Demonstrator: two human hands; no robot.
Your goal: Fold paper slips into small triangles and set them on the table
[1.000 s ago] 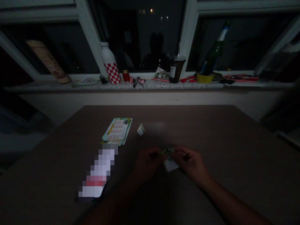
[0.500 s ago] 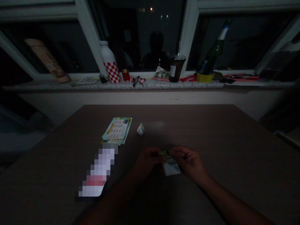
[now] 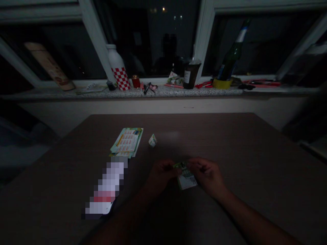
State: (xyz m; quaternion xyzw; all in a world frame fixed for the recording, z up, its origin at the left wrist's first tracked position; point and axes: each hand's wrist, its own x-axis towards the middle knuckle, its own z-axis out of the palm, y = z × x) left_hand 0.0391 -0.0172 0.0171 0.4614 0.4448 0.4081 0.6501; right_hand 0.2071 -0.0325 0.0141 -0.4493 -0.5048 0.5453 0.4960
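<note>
Between my two hands is a small piece of printed paper point(image 3: 187, 181), green along the top and white below. My left hand point(image 3: 161, 175) pinches its upper left edge between thumb and fingers. At the upper right edge, my right hand point(image 3: 207, 174) grips it the same way. Beyond my left hand a small folded paper piece point(image 3: 152, 141) stands on the table. To its left lies a stack of printed sheets point(image 3: 127, 141) with calendar-like blocks. The light is dim, so the fingertips and fold details are hard to make out.
A lit phone-like device point(image 3: 108, 187), blurred out, lies left of my forearms on the brown table point(image 3: 230, 136). On the stone windowsill point(image 3: 163, 91) stand a checkered bottle point(image 3: 121, 76), a drink cup point(image 3: 190, 76), a green bottle point(image 3: 233, 54) and small items.
My fingers have shifted slightly along the paper's upper part, and more of its green print shows. The paper's lower edge has risen a little. Both hands keep their hold.
</note>
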